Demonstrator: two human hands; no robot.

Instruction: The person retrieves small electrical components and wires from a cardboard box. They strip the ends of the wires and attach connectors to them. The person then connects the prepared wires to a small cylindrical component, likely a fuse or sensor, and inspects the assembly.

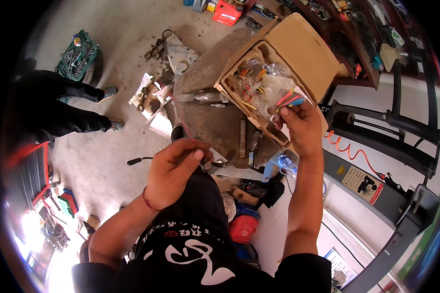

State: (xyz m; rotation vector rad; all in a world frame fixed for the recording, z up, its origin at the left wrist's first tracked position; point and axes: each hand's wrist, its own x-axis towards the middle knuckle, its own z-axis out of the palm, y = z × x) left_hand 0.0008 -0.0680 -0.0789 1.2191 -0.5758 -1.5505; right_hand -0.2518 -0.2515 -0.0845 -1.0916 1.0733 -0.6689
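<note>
My right hand is raised over the near right edge of an open cardboard box. Its fingers are closed on a small bunch of thin coloured tubes, red, blue and yellow-green. Inside the box lie clear plastic bags with more thin coloured pieces. My left hand is held in front of my body, near the front edge of a brown, worn worktable. Its thumb and fingers are curled together; whatever they may hold is too small and dark to make out.
A clear bottle and a metal bar lie on the worktable. Another person's dark-trousered legs stand at left, near a green crate of tools. Loose metal parts lie on the floor. A grey machine frame stands at right.
</note>
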